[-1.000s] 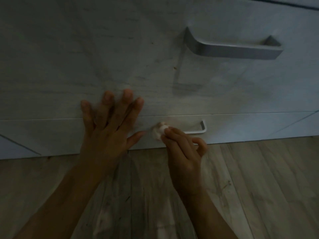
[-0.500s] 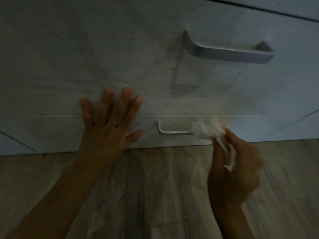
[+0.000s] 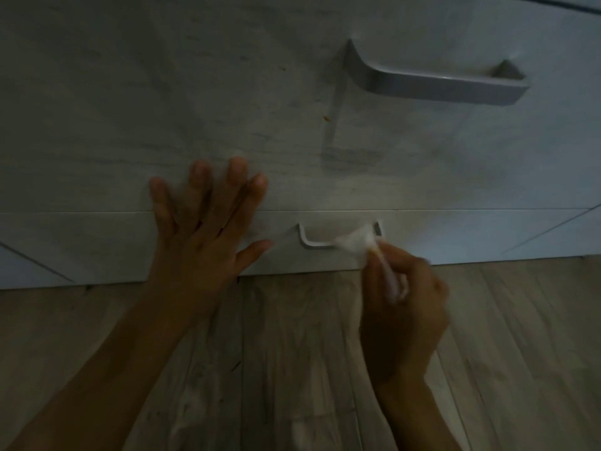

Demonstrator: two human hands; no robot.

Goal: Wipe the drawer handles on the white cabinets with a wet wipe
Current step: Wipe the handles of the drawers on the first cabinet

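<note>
A white wet wipe (image 3: 356, 243) is bunched against the right half of the small lower drawer handle (image 3: 313, 241), and my right hand (image 3: 403, 304) pinches it with curled fingers. My left hand (image 3: 208, 232) lies flat with spread fingers on the white cabinet front (image 3: 162, 109), across the seam between the two drawers, left of that handle. A larger grey handle (image 3: 435, 84) sits on the upper drawer at the upper right, untouched.
The bottom drawer front (image 3: 455, 236) ends just above a grey wood-look floor (image 3: 292, 369) that fills the lower half of the view. Both forearms reach in from the bottom edge. The scene is dim.
My right hand swept the wipe from the lower handle's left end to its right end, then came back slightly left. The left hand stayed pressed on the cabinet.
</note>
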